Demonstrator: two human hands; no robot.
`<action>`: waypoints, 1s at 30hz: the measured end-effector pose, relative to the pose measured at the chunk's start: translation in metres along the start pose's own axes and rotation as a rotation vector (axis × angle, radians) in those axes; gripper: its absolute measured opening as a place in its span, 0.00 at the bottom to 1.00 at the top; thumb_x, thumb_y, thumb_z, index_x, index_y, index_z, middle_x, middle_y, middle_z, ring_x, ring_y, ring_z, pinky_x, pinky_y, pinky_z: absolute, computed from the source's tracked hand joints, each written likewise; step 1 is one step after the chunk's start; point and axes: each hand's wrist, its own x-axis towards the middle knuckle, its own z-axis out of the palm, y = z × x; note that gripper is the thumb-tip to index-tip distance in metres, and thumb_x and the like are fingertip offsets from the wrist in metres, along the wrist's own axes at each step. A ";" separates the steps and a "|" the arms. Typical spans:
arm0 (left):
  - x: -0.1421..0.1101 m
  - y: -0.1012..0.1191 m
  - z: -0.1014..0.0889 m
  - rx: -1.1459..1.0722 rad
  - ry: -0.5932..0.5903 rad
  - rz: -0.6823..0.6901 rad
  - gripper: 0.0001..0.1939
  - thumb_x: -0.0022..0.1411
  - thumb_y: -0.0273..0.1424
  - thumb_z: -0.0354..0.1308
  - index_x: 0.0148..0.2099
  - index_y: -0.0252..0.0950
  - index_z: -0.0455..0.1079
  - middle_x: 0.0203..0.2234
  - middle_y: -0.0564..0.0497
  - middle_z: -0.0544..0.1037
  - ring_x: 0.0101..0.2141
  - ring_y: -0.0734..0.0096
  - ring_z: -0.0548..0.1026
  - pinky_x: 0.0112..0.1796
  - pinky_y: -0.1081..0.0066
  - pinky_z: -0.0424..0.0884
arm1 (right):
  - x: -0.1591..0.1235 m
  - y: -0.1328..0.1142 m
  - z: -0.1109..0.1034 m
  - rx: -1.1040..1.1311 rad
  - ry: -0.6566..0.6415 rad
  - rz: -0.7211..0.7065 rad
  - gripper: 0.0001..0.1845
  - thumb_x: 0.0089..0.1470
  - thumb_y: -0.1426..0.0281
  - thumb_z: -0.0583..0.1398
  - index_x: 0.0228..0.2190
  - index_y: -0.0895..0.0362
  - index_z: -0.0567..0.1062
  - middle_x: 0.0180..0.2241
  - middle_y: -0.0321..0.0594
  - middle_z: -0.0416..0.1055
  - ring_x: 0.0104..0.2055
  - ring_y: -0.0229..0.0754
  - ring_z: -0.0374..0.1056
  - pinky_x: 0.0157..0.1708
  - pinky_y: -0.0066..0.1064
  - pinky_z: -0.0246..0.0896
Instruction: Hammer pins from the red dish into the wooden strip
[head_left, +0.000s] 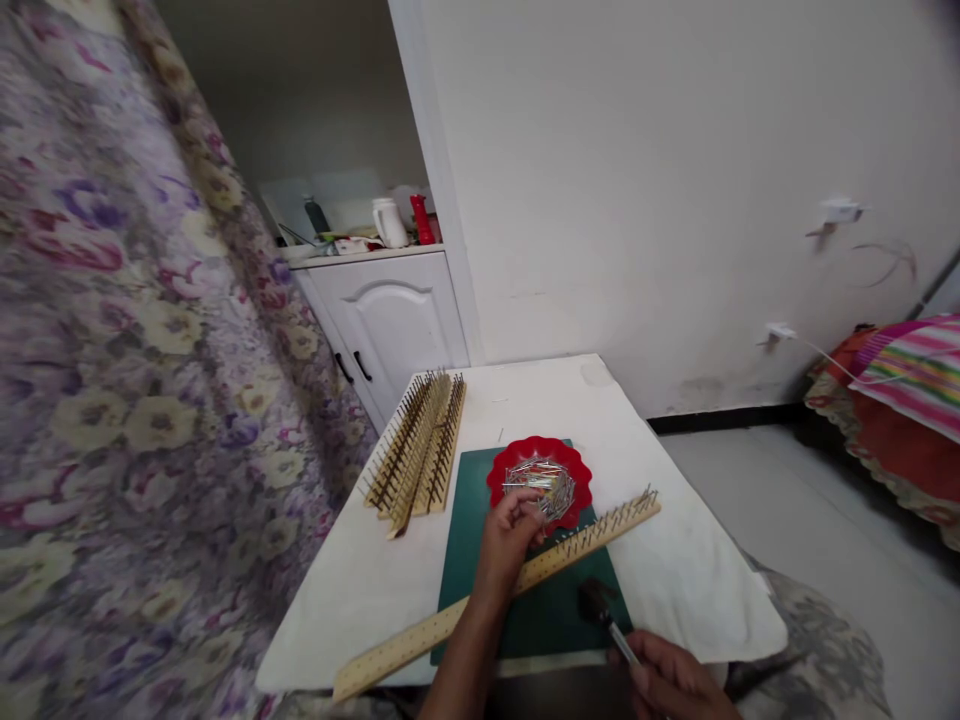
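Note:
My right hand [671, 675] is wrapped round the shaft of a dark-headed hammer [595, 602] at the near edge of a green mat [469, 500]. Over the near left rim of a red scalloped bowl [577, 463], my left hand [510, 535] has its fingers curled in a pinch; whatever they hold is too small to make out. Loose silver nails [536, 478] fill the bowl. A long wooden strip [412, 645] lies slantwise across the mat under my left forearm. Nails stand upright along its right part, and the left part shows rows of small holes.
Several wooden strips studded with upright nails [416, 450] stand together at the table's left. One loose nail [501, 434] lies on the white tablecloth [540, 390] behind the mat. A floral curtain [150, 400] hangs on the left; a white cabinet [397, 320] and wall are beyond.

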 end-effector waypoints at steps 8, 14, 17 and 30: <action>-0.054 -0.006 0.023 -0.303 -0.052 -0.197 0.12 0.50 0.33 0.62 0.33 0.35 0.62 0.20 0.55 0.74 0.18 0.76 0.70 0.21 0.78 0.62 | -0.017 -0.021 0.006 -0.068 0.096 -0.149 0.23 0.42 0.51 0.64 0.31 0.55 0.67 0.14 0.27 0.64 0.12 0.26 0.48 0.13 0.20 0.35; -0.094 -0.030 0.056 -0.614 -0.146 -0.374 0.15 0.47 0.33 0.65 0.30 0.34 0.61 0.21 0.51 0.76 0.19 0.76 0.71 0.22 0.78 0.61 | -0.024 -0.039 0.015 -0.094 0.132 -0.228 0.20 0.46 0.55 0.63 0.36 0.55 0.68 0.25 0.34 0.72 0.12 0.27 0.54 0.09 0.19 0.37; -0.101 -0.036 0.060 -0.691 -0.196 -0.376 0.14 0.47 0.33 0.66 0.27 0.33 0.62 0.18 0.53 0.73 0.19 0.78 0.70 0.23 0.78 0.60 | -0.027 -0.043 0.019 -0.096 0.159 -0.223 0.18 0.46 0.57 0.63 0.35 0.55 0.67 0.23 0.33 0.72 0.15 0.29 0.57 0.12 0.18 0.42; -0.109 -0.043 0.040 0.238 -0.402 0.082 0.07 0.55 0.33 0.58 0.28 0.35 0.73 0.24 0.50 0.75 0.29 0.69 0.71 0.32 0.73 0.62 | -0.032 -0.030 0.015 -0.086 0.171 -0.201 0.17 0.44 0.57 0.63 0.33 0.53 0.68 0.16 0.25 0.58 0.17 0.32 0.54 0.21 0.25 0.54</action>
